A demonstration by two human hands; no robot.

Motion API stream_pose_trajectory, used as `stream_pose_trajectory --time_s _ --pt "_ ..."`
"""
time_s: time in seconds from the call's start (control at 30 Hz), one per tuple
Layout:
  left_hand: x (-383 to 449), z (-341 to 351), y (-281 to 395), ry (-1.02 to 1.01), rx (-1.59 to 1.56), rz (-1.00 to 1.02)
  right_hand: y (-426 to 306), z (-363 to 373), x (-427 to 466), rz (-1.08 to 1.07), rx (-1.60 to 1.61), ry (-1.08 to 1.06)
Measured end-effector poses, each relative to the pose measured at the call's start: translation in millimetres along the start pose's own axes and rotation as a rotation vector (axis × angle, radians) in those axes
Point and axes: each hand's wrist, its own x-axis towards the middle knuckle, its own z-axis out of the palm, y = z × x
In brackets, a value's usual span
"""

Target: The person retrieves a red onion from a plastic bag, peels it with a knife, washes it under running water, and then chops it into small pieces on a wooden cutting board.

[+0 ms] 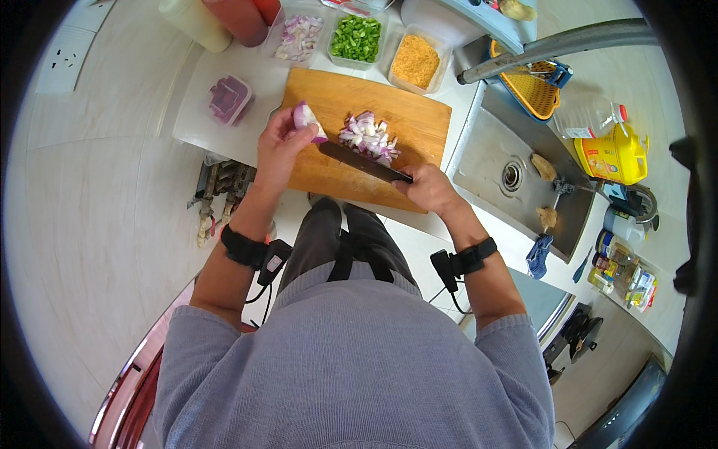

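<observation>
A wooden cutting board point(359, 191) lies on the white counter before me. My left hand point(285, 143) holds a piece of red onion point(308, 120) over the board's left part. The handle of a dark-bladed kitchen knife point(362, 162) is in my right hand point(427, 188), at the board's lower right; its blade points left, and the tip is close to my left fingers. Just behind the blade lies a pile of chopped red onion point(370, 134), some of it against the edge.
Behind the board stand plastic containers of chopped onion point(299, 38), chopped green vegetable point(356, 38) and orange crumbs point(415, 61). A lidded container point(229, 100) is at the left. To the right are a steel sink point(488, 151), a faucet point(572, 45) and a yellow jug point(611, 155).
</observation>
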Motion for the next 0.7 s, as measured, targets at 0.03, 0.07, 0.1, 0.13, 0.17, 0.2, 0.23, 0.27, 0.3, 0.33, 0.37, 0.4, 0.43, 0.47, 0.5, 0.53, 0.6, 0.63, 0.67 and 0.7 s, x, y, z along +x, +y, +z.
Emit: stream_pose_trajectory --time_s 0.03,0.07,0.1,0.13,0.17,0.2,0.23,0.27,0.3,0.33,0.37,0.4,0.43,0.47,0.5,0.53,0.6,0.63,0.67,0.7 --pt "0.3 0.4 -1.6 0.025 -0.013 0.002 3.0 -0.1 0.5 0.028 0.045 0.007" --pt "0.9 0.7 -3.0 0.05 -0.026 0.005 6.4 -0.5 1.3 0.056 0.089 0.014" --pt "0.5 -0.7 -4.9 0.076 -0.037 0.008 8.7 -0.7 2.5 0.081 0.135 0.021" --pt "-0.6 -2.8 -7.6 0.066 0.041 -0.022 10.0 -2.9 3.3 0.092 0.132 0.031" --pt "-1.9 -5.1 -11.7 0.055 0.119 -0.053 10.2 -6.3 3.8 0.104 0.13 0.042" --pt "-2.9 -6.4 -16.7 0.042 0.195 -0.085 10.3 -9.4 3.1 0.118 0.127 0.053" --pt "-5.0 -8.6 -28.4 0.0 0.351 -0.081 10.1 -10.2 2.7 0.121 0.131 0.079" --pt "-7.5 -9.4 -44.3 -0.043 0.507 -0.077 9.8 -10.7 2.2 0.124 0.135 0.104" --pt "-8.2 -6.3 -53.9 -0.091 0.663 -0.073 10.3 -10.5 2.0 0.131 0.141 0.132" --pt "-17.4 15.8 -35.3 -0.071 0.863 0.008 12.8 -7.1 2.8 0.138 0.137 0.16" --pt "-20.4 24.7 -43.4 -0.071 0.954 0.073 16.8 -1.0 4.3 0.145 0.134 0.187" --pt "-24.0 28.8 -55.3 -0.063 1.044 0.139 16.8 2.5 5.0 0.146 0.127 0.211" --pt "-27.0 34.8 -61.5 -0.057 1.133 0.203 9.0 4.1 2.9 0.149 0.133 0.212" --pt "-29.5 40.4 -66.5 -0.047 1.121 0.168 -3.7 5.8 0.0 0.152 0.139 0.212" --pt "-31.2 41.6 -67.4 -0.058 1.103 0.161 -9.5 5.9 -2.5 0.159 0.147 0.217" --pt "-33.1 42.5 -68.3 -0.069 1.084 0.153 -1.0 15.6 2.1 0.086 0.138 0.215" --pt "-38.0 39.3 -68.8 -0.118 1.055 0.195 -5.6 17.1 0.9 0.114 0.087 0.231" --pt "-41.0 33.6 -68.2 -0.155 1.045 0.245 -9.1 17.7 1.2 0.125 0.063 0.236" --pt "-43.8 28.7 -67.8 -0.193 1.033 0.294 -10.1 18.1 2.4 0.115 0.017 0.251" --pt "-46.6 25.9 -68.6 -0.208 1.035 0.32 -10.6 18.1 2.6 0.109 -0.03 0.268"
